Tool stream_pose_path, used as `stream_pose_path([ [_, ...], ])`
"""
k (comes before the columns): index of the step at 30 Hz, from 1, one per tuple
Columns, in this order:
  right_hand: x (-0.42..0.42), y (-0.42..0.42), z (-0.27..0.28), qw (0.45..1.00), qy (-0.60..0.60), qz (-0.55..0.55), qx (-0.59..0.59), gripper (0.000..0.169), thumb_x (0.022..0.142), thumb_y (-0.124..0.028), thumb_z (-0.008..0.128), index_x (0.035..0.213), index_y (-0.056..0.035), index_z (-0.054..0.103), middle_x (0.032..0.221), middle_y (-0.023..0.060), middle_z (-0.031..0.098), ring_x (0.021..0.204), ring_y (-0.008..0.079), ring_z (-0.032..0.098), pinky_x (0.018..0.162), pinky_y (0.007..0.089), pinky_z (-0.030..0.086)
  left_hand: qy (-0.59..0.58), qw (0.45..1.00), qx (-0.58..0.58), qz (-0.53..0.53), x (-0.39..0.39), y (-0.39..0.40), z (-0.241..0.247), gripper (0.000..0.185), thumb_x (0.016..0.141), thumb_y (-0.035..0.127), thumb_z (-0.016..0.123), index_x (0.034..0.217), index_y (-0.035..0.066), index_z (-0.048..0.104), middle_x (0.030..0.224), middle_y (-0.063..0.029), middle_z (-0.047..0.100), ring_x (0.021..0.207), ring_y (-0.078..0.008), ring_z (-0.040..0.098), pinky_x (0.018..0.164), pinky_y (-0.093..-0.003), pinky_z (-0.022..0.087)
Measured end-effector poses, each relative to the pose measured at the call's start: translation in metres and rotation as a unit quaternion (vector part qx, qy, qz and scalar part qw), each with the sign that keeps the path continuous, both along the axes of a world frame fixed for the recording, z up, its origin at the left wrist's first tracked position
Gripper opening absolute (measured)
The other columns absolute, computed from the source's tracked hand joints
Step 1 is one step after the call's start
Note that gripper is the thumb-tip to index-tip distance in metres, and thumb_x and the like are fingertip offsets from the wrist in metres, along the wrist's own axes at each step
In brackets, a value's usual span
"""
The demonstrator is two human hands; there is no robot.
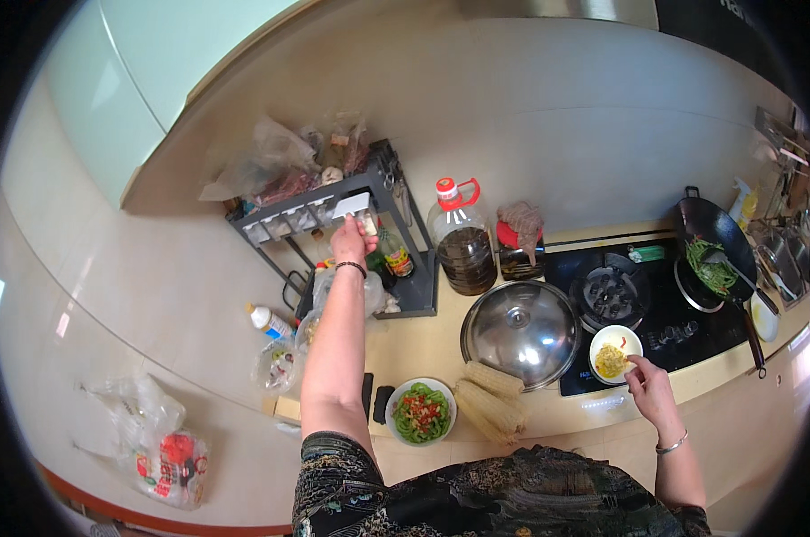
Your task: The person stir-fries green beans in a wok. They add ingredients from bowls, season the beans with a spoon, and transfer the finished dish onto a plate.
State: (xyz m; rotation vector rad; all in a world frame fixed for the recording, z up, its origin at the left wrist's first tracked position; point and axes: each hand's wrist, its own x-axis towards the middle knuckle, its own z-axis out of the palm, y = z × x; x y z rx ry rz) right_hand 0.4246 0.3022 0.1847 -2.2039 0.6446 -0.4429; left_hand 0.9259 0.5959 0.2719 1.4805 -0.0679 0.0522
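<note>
My left hand [352, 241] reaches to the grey seasoning rack [368, 180], its fingers closed around the front of a clear seasoning box with a white lid [352, 204]. Pale contents show through the box wall. Lower down at the right, my right hand [650, 388] pinches the rim of a small white bowl [600, 340]. Inside that bowl is a yellow, minced-looking food [610, 361] with a bit of red. The bowl is at the front left of the black hob [697, 346]; whether it rests there or is lifted, I cannot tell.
A wok [737, 235] holds green vegetables and a spatula. Beside the bare burner [610, 290] lies a domed steel lid [519, 329]. Corn cobs [492, 406], a bowl of green and red peppers [421, 412] and a large oil jug [467, 258] stand on the counter.
</note>
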Motion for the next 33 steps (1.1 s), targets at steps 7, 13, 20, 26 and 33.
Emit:
stream_pose_path([
  [7, -0.057, -0.003, -0.018, 0.995, 0.048, -0.082, -0.025, 0.027, 0.081, -0.003, 0.056, 0.108, 0.0006, 0.056, 0.063, 0.0092, 0.058, 0.054, 0.0153, 0.058, 0.054, 0.0280, 0.047, 0.019, 0.994, 0.034, -0.098, 0.042, -0.047, 0.011, 0.037, 0.093, 0.042, 0.039, 0.077, 0.010, 0.050, 0.063, -0.0013, 0.055, 0.045, -0.0147, 0.056, 0.037, -0.0271, 0.040],
  [13, -0.067, -0.021, -0.015, 0.989, 0.104, -0.097, -0.027, 0.021, 0.084, -0.026, 0.055, 0.075, -0.0086, 0.064, 0.064, 0.0066, 0.063, 0.062, 0.0244, 0.062, 0.062, 0.0358, 0.050, -0.048, 0.998, 0.044, -0.006, 0.089, 0.001, -0.001, 0.031, 0.088, 0.019, 0.053, 0.113, 0.005, 0.040, 0.088, -0.0151, 0.061, 0.069, -0.0252, 0.064, 0.050, -0.0316, 0.053],
  [20, -0.186, -0.236, 0.043, 0.861, 0.083, -0.310, -0.395, 0.014, 0.077, -0.018, 0.061, 0.085, -0.0059, 0.059, 0.083, 0.0137, 0.058, 0.083, 0.0316, 0.057, 0.070, 0.0405, 0.048, -0.158, 0.984, 0.066, -0.051, -0.141, -0.066, 0.006, 0.030, 0.089, 0.022, 0.055, 0.113, 0.009, 0.043, 0.100, -0.0005, 0.051, 0.076, -0.0108, 0.054, 0.053, -0.0230, 0.042],
  [26, -0.210, -0.432, -0.015, 0.850, 0.336, -0.192, -0.357, 0.053, 0.068, -0.027, 0.072, 0.108, -0.0016, 0.049, 0.106, 0.0175, 0.054, 0.105, 0.0320, 0.051, 0.085, 0.0421, 0.043, -0.152, 0.982, 0.109, 0.006, -0.378, -0.105, -0.066, 0.021, 0.091, 0.020, 0.052, 0.106, 0.006, 0.047, 0.090, -0.0044, 0.054, 0.062, -0.0091, 0.053, 0.050, -0.0185, 0.041],
  [33, -0.241, -0.474, 0.020, 0.929, 0.274, 0.023, -0.248, 0.024, 0.084, -0.018, 0.052, 0.096, 0.0016, 0.050, 0.090, 0.0227, 0.059, 0.078, 0.0378, 0.059, 0.069, 0.0439, 0.048, 0.122, 0.977, 0.165, -0.063, -0.560, -0.195, -0.216, 0.013, 0.088, 0.011, 0.054, 0.098, 0.004, 0.051, 0.082, -0.0054, 0.055, 0.057, -0.0146, 0.060, 0.045, -0.0243, 0.049],
])
